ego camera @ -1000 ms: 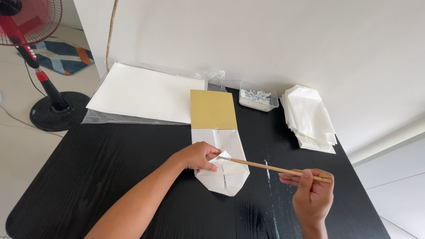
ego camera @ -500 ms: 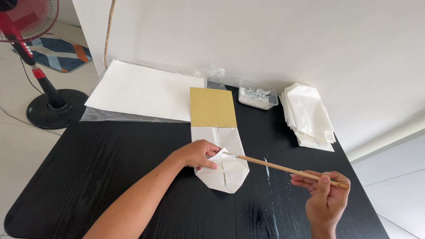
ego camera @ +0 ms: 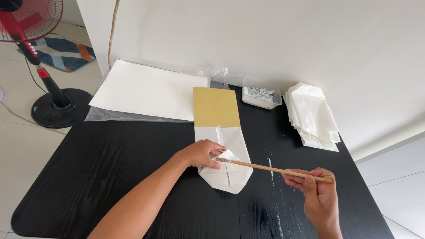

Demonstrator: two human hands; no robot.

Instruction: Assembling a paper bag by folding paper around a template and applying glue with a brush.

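A white paper bag (ego camera: 226, 175) lies flat on the black table (ego camera: 110, 168), its bottom folded into flaps toward me. A tan cardboard sheet (ego camera: 216, 106) sticks out of its far end. My left hand (ego camera: 201, 153) presses on the folded flaps at the bag's left side. My right hand (ego camera: 316, 194) grips the end of a thin wooden brush (ego camera: 270, 168), whose tip rests on the flaps beside my left fingers.
A clear tub of white paste (ego camera: 261, 94) stands at the back. A pile of finished white bags (ego camera: 313, 116) lies at the back right, a stack of white paper sheets in plastic (ego camera: 148, 90) at the back left. Paste smears (ego camera: 272, 170) streak the table. A red fan (ego camera: 42, 66) stands on the floor.
My right hand has shifted right and a little toward me, drawing the brush across the flaps. My left hand has stayed on the bag.
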